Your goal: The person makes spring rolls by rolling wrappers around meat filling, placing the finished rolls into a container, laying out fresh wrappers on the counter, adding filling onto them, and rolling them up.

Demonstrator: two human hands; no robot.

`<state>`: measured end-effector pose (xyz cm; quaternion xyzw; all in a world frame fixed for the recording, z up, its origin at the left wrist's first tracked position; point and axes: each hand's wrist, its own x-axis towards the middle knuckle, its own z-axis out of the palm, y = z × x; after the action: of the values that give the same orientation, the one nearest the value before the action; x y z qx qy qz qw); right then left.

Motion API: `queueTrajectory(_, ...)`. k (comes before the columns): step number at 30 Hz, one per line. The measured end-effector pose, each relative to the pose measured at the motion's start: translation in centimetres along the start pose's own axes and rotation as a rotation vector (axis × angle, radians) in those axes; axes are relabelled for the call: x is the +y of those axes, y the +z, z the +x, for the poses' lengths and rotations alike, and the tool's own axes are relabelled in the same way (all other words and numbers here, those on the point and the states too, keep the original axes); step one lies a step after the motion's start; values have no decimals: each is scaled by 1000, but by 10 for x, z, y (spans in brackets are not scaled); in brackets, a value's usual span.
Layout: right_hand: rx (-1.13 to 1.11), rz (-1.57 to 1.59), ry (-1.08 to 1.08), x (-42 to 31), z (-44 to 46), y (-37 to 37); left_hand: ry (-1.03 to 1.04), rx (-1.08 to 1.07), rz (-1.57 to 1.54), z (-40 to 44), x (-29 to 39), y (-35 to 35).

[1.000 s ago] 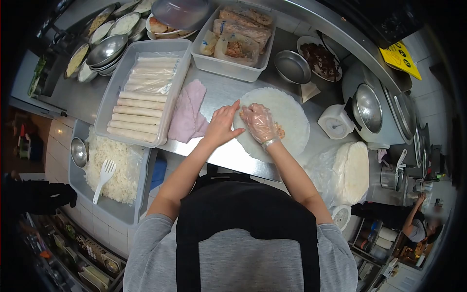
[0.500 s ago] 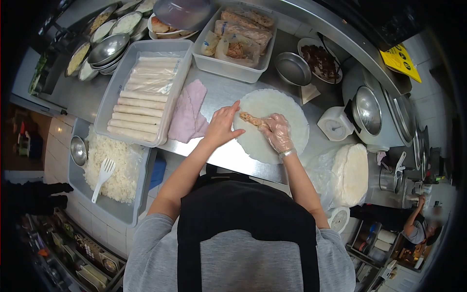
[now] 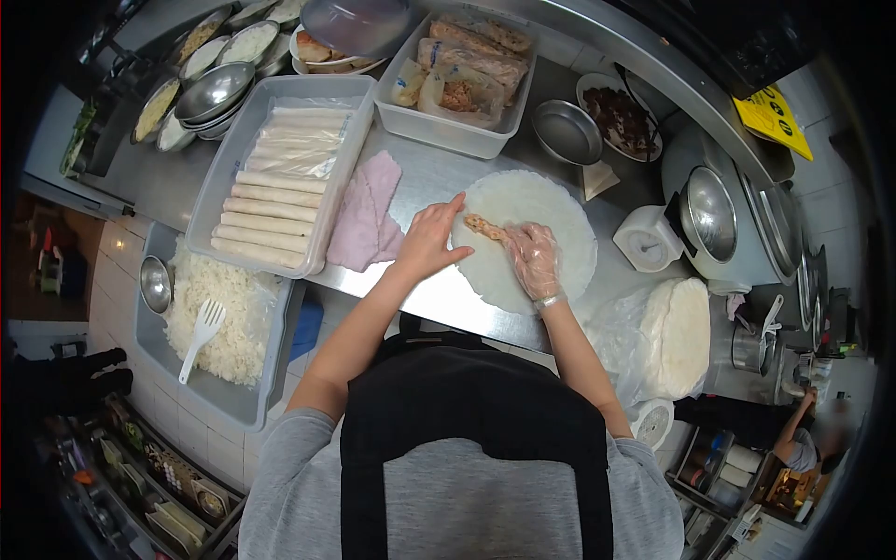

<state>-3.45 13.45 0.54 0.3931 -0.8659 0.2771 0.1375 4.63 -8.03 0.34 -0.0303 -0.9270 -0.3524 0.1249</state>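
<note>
A round, thin, white wrapper [image 3: 571, 210] lies flat on the steel counter. On its left part sits a short log of pinkish-orange minced filling [image 3: 484, 228], flecked with green. My right hand [image 3: 535, 261], in a clear plastic glove, has its fingers curled together around the right end of the filling. Part of the log is hidden under those fingers. Bare and with thumb and fingers apart, my left hand [image 3: 431, 239] rests at the wrapper's left edge. A thick stack of similar white wrappers [image 3: 679, 336], partly in plastic, lies to the right.
Left of the wrapper are a pink cloth [image 3: 364, 213] and a tub [image 3: 198, 229] of pale rolls. Behind stands a bin [image 3: 446, 142] of bagged filling. A metal bowl [image 3: 567, 131] and white scale [image 3: 646, 241] are at right; shredded white food [image 3: 224, 327] fills a low bin.
My right fingers have shifted slightly along the filling, and its exposed part looks shorter. My left hand stays in nearly the same place. The whole view has moved slightly.
</note>
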Motion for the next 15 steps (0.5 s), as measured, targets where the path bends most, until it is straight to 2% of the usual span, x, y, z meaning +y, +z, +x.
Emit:
queueTrajectory(9,-9,-62,170,-4,-8,-11,14,2,15,0,-1,2)
queueTrajectory(11,-3,28,54,9,-9,-4,21,2,21,1,-1,1)
queueTrajectory(15,-18,45,45,8,-5,-2,22,15,15,2,-2,2)
